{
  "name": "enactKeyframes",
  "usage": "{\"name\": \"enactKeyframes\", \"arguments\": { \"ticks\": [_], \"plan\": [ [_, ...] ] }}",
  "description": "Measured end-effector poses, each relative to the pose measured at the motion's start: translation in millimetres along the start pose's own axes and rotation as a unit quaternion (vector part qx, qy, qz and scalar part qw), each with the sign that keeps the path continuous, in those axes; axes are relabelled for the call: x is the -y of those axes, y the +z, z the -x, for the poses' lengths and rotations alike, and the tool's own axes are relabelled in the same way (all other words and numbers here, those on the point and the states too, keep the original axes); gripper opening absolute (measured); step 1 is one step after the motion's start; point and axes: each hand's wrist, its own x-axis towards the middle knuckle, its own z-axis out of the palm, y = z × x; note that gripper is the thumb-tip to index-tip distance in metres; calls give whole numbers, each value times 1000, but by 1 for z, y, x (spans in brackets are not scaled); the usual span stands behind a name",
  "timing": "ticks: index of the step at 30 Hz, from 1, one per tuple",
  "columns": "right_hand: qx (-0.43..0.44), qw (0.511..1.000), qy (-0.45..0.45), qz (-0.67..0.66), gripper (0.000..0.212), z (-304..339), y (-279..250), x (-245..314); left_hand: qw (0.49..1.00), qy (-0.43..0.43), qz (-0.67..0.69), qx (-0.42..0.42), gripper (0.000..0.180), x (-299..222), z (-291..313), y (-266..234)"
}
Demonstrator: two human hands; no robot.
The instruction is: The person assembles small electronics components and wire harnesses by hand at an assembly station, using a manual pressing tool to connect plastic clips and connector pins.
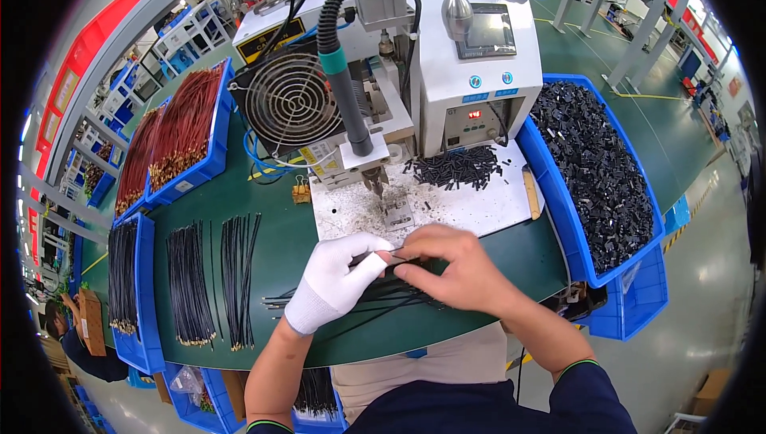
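Note:
In front of the machine, over the near side of the green bench point(279, 250), both my hands meet at a thin black cable point(408, 261). My left hand point(337, 278), in a white glove that leaves some fingertips bare, pinches the cable between thumb and forefinger. My bare right hand point(461, 273) has thumb and fingers closed on the cable just beside it. The exact spot they grip is partly hidden. Several loose black cables point(359, 304) lie beneath my hands. Just beyond stands the machine's pointed metal head point(375, 184), over a white base plate point(339, 222) strewn with debris.
Short black tubes point(459, 169) are heaped on the plate. A blue bin point(654, 234) of small black parts stands right. Black cable bundles point(190, 282) lie left, beside a blue bin point(148, 274) of cables; red-brown cables point(187, 123) fill bins behind. A fan point(293, 100) faces me.

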Motion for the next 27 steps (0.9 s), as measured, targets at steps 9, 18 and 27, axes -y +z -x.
{"name": "enactKeyframes", "arguments": {
  "ticks": [9, 18, 27],
  "plan": [
    [-109, 902, -11, 417, 12, -33, -79, -56, 997, 18, -76, -26, 22, 19, -22, -13],
    [-109, 937, -21, 331, 9, -35, -62, -37, 993, 4, -117, -11, 26, 26, -20, -9],
    [-62, 997, -14, 42, 10, -18, -8, 5, 997, 10, -81, -5, 25, 18, -15, -3]
  ]
}}
